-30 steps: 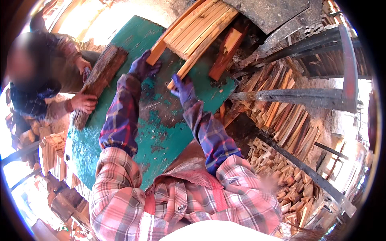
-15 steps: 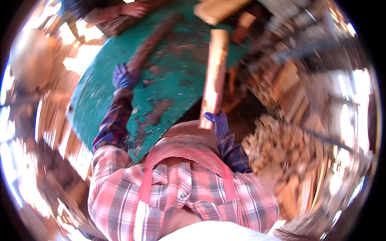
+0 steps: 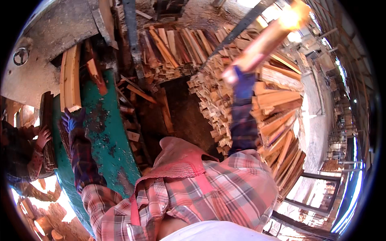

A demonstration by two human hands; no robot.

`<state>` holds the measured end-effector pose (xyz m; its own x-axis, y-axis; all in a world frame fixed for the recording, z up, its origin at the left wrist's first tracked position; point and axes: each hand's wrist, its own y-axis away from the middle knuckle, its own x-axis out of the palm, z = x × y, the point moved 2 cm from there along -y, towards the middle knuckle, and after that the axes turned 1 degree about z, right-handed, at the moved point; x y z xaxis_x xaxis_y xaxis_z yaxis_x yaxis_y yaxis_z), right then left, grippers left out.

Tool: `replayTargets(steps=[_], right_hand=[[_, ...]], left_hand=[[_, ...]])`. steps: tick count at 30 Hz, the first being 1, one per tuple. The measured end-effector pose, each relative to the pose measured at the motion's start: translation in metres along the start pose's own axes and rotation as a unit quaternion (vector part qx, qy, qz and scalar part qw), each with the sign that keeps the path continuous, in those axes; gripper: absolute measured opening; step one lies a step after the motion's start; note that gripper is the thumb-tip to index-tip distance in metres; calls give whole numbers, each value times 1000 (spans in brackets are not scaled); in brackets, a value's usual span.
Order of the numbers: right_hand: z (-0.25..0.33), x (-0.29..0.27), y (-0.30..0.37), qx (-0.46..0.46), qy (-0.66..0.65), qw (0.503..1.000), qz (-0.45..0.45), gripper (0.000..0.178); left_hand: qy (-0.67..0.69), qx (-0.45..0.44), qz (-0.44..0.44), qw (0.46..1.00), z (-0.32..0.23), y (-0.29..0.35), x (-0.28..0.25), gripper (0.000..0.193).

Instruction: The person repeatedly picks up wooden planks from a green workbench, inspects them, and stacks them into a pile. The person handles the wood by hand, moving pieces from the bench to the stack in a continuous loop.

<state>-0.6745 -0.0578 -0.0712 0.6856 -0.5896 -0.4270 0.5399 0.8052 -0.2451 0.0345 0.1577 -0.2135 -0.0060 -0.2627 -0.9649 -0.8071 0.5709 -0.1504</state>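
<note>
A: What's the biggest thing to mind?

B: The woodpile [image 3: 277, 100] on the right. Its ends jut out unevenly, so I'd give them clearance and avoid knocking any loose.

A: And the green counter [image 3: 110, 136]?

B: Along the left. A rough log [image 3: 47, 128] lies at its left edge with a co-worker's hand [image 3: 43, 137] on it, so that side calls for care.

A: Where's the cut block [image 3: 70, 80]?

B: At the counter's far end, its near end toward the left hand [image 3: 74, 121].

A: And the plank [image 3: 261, 50]?

B: Up over the woodpile, slanting to the far right, its far end lost in glare. Held by one end, it probably feels end-heavy; a firm wrist and slow travel would suit it.

A: The fingers?

B: The right hand [image 3: 244, 78] has its fingers clasped round the plank's near end, though blur hides the exact grip. The left fingers are spread, not wrapped round the block; whether they touch it, I can't tell. I'd keep them light.
</note>
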Motion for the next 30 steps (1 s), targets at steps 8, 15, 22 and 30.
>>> replayTargets(steps=[8, 15, 22, 30], right_hand=[[-49, -74, -273, 200, -432, 873, 103, 33], [-4, 271, 8, -73, -178, 831, 522, 43], [51, 507, 274, -86, -97, 791, 598, 88], [82, 470, 464, -526, 157, 704, 452, 50]], left_hand=[[33, -40, 197, 979, -4, -118, 9, 130], [-55, -57, 198, 977, -29, -76, -5, 117], [-24, -72, 128, 989, -35, -23, -8, 108], [-12, -108, 14, 994, 97, 284, -93, 108]])
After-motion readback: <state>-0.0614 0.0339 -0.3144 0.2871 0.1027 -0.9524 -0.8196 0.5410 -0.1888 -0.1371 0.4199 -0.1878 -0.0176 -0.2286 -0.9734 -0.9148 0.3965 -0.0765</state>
